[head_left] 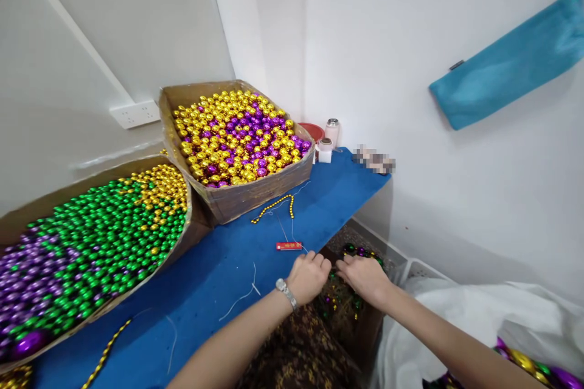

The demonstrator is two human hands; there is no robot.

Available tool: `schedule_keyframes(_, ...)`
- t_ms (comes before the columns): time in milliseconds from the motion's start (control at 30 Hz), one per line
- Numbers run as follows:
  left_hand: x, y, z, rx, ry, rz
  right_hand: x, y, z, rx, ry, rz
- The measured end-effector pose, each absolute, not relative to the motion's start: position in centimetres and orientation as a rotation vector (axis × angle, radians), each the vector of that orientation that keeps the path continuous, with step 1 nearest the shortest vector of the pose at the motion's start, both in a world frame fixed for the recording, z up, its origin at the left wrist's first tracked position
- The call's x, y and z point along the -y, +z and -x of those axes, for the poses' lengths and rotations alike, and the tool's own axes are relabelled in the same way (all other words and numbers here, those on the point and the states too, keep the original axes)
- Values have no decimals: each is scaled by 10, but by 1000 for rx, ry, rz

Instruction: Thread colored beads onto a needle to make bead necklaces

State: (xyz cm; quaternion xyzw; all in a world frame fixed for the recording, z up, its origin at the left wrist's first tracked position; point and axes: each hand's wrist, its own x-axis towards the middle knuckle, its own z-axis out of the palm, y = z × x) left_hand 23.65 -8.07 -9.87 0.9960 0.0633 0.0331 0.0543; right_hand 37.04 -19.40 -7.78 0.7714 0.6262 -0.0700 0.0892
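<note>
My left hand [310,276], with a watch on its wrist, is closed at the table's front edge. A thin white thread [292,228] runs down to its fingers from a short string of gold beads [274,202] on the blue table. My right hand [365,279] is closed just to the right, fingertips pinched and a small gap away. What lies in the right fingers is too small to make out. Beside the left hand is a small red packet [289,246] with light lettering.
Cardboard boxes hold gold and purple beads [241,134] and green, purple and gold beads [128,231]. Loose threads [241,298] and a twisted gold strand [107,349] lie on the blue cloth [205,282]. Beads hang below the edge; a white sack [438,310] stands right.
</note>
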Motion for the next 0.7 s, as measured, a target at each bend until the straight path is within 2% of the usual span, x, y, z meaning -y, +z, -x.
schedule_keyframes(200,69,-84,-211,-522,483,-2675,172,-85,-398,-1854,-139,-2370)
schedule_keyframes(433,8,-20,-153,-814,1055,-1811,106,-100,-408,-1928,-129,-2401)
schedule_keyframes(567,-32,7,-119,-812,1389,-1323,86,-100,-398,-1957,-166,-2400)
schedule_keyframes(700,-41,12,-100,-796,1524,-1109,61,-99,-371,-1979,-259,-2402)
